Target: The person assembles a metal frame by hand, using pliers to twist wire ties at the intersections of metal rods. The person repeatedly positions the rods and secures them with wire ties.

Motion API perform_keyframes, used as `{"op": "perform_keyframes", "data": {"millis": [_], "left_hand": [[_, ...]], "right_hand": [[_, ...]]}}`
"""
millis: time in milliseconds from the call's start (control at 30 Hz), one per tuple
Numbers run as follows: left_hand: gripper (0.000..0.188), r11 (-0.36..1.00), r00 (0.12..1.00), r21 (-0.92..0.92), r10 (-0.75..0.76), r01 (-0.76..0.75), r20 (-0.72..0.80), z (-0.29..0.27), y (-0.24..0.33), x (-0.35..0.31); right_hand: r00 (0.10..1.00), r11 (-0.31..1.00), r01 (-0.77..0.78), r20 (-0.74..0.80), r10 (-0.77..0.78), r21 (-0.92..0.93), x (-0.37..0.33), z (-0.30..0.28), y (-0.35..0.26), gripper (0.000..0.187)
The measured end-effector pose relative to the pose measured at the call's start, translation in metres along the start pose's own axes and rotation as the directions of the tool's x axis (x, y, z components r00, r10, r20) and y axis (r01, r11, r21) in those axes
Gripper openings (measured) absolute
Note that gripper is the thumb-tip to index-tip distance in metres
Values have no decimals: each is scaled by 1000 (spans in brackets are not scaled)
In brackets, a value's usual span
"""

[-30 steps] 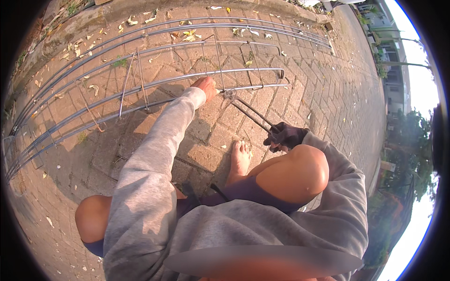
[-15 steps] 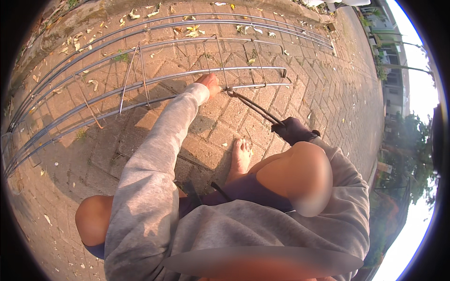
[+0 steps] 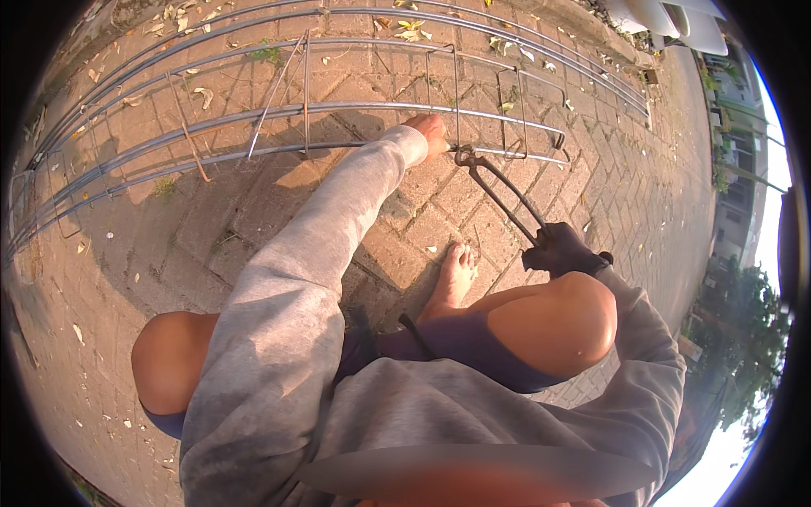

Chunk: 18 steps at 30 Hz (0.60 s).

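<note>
A rebar cage [image 3: 367,107] of long grey steel rods with bent rectangular stirrups [image 3: 457,89] lies across the ground before me. My left hand [image 3: 429,135], bare, is closed over the nearest steel rod [image 3: 329,145], close to a stirrup; its fingertips are partly hidden. Just right of those fingers, the jaws of a pair of long-handled pincers [image 3: 498,188] meet the rod beside the stirrup. Whatever lies between the jaws is too small to make out. My right hand [image 3: 562,251], in a dark glove, grips the ends of the handles, which stand somewhat apart.
More long rods [image 3: 507,32] run behind the cage. Brick paving [image 3: 405,279] with scattered dry leaves [image 3: 414,30] lies underneath, up to a kerb at the back. My bare foot [image 3: 457,270] rests below the pincers. White containers [image 3: 667,19] stand at the far right.
The pincers' handles have spread apart, and my right hand has shifted slightly outward with them. My left hand stays on the rod. The whole view has swung, so things sit farther right.
</note>
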<state>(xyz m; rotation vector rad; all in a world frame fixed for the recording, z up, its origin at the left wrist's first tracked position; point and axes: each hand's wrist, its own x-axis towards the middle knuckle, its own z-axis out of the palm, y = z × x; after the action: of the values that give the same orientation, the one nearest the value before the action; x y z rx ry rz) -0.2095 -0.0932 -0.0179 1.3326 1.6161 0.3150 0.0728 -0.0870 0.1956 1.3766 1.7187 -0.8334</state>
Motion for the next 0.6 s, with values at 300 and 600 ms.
{"op": "perform_keyframes", "data": {"millis": [300, 600], "left_hand": [[34, 999, 1000, 39, -15, 15, 7, 3, 0, 8], [34, 1000, 1000, 3, -14, 14, -19, 1, 1, 1]], "right_hand": [[727, 605, -77, -460, -510, -792, -29, -13, -9, 33], [993, 951, -71, 116, 38, 300, -2, -10, 17, 41]]}}
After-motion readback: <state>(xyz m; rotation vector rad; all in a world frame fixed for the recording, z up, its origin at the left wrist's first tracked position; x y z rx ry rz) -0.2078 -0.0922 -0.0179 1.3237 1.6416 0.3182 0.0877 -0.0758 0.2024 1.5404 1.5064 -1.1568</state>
